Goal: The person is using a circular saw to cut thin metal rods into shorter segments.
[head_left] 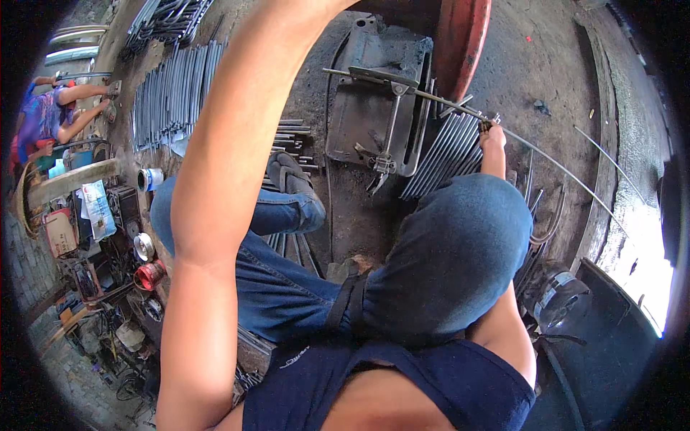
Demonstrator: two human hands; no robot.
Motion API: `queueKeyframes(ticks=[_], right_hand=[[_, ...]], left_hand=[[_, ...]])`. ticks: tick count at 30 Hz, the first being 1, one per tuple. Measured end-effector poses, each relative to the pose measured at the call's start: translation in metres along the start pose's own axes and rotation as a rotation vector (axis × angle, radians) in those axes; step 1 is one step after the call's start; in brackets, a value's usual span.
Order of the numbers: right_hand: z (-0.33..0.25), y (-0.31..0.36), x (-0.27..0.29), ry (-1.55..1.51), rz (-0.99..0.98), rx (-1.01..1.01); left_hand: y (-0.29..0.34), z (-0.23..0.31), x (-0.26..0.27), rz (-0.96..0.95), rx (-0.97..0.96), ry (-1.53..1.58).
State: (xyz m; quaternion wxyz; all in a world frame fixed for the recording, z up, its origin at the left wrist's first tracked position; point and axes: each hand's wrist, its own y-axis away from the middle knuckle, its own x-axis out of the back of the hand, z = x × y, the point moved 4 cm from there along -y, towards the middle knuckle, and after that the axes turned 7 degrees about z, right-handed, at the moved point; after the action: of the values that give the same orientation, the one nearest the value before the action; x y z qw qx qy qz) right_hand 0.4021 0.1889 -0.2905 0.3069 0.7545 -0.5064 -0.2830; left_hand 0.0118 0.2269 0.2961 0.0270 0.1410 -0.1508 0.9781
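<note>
A long thin metal rod [568, 172] lies across a dark metal machine base [350, 129] and runs off to the right. My right hand [492, 133] is closed around the rod, right of the base and beyond my bent right knee. A screw clamp with a handle [384, 165] is fixed on the base, under an angled metal plate [381, 77] beside the rod. My left arm [230, 144] reaches far forward and leaves the top edge, so its hand is out of sight. Cut metal bars [444, 159] lie in a row just below my right hand.
A curved red metal part [461, 47] stands behind the base. More cut bars [172, 93] are stacked at left. Tins [149, 275] and clutter sit on the left side. Another person [54, 118] sits at far left. A dark wheel-like part [562, 298] lies at right.
</note>
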Motion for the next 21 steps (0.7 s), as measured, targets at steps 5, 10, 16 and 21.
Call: queueKeyframes(ticks=[5,10,16,21], right_hand=[[0.005,0.045,-0.015,0.034,-0.113,0.058],[0.024,0.058,-0.028,0.024,-0.179,0.023],[0.025,0.055,-0.029,0.014,-0.125,0.039],[0.020,0.064,-0.027,0.137,-0.104,0.001]], left_hand=[[-0.006,-0.002,-0.002,0.056,0.051,-0.105],[0.001,0.001,-0.003,0.005,0.006,-0.040],[-0.009,-0.001,-0.005,0.021,0.071,0.001],[0.001,-0.001,0.003,-0.033,-0.001,0.087]])
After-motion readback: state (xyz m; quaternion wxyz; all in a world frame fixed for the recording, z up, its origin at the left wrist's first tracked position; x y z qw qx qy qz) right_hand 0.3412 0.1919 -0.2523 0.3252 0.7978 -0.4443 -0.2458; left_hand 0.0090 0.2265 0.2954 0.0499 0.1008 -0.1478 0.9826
